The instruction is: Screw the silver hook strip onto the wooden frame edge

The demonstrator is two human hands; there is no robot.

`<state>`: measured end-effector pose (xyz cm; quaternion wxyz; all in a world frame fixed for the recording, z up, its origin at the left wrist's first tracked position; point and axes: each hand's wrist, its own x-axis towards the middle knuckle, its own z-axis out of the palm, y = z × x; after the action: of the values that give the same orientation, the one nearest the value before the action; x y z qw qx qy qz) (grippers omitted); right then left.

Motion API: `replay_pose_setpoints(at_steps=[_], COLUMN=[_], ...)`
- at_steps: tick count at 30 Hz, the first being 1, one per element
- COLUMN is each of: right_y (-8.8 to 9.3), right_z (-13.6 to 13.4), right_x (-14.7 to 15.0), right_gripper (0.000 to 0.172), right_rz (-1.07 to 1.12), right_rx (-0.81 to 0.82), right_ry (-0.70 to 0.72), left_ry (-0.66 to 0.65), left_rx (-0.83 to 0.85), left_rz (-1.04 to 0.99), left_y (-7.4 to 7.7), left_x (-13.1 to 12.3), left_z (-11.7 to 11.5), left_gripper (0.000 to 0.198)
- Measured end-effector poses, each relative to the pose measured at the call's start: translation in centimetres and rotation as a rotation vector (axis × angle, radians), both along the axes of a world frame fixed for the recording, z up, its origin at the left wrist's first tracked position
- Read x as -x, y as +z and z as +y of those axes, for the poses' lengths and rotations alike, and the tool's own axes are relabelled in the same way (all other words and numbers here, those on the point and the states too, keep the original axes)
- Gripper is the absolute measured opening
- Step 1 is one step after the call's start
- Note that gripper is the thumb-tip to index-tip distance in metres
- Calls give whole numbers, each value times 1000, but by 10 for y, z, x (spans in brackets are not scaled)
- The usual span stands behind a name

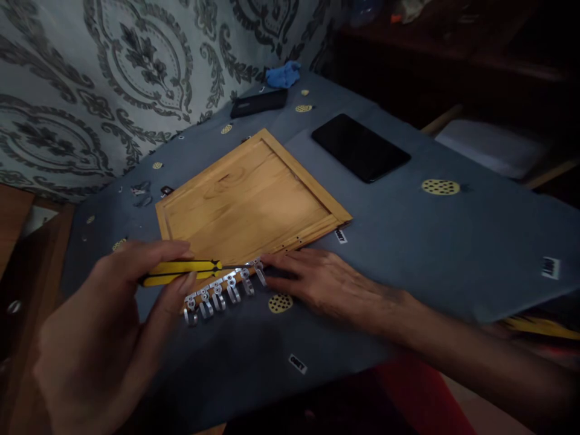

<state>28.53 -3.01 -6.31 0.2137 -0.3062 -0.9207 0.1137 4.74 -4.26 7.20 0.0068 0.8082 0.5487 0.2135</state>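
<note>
My left hand is closed around a yellow and black screwdriver. Its thin shaft points right and reaches the last metal hook in a row. The fingertips of my right hand pinch that same hook at the edge of a wooden board. Several more silver hooks line the near edge of the board to the left, their curved ends hanging past it. Small dark holes show in the edge strip right of the hooks. The board lies flat, with a raised frame around its panel.
A black phone lies right of the board on the grey-blue tablecloth. Behind the board are a dark case and a crumpled blue cloth. Small metal pieces lie at the left. A patterned wall borders the table's back.
</note>
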Motion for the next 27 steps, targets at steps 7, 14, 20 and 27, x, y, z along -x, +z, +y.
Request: replay_pose_setpoints(at_steps=[7,14,20,27], right_y=[-3,-2,-1,-3], right_z=[0,-1,-1,1], right_x=[0,0,0,0], right_gripper=[31,29,31,32], right_rz=[7,16,12,46], right_rx=[-6,-6,-2,-20], right_ry=[-7,3,8,24], left_ry=[-159,-205,-220,-214], left_rx=[-60,-40,-8,7], left_rz=[106,105,115,-3], left_y=[-8,-11,-11,-18], left_x=[-16,-18,-16,-21], left_z=[8,9,9,7], left_gripper=[16,14,17,16])
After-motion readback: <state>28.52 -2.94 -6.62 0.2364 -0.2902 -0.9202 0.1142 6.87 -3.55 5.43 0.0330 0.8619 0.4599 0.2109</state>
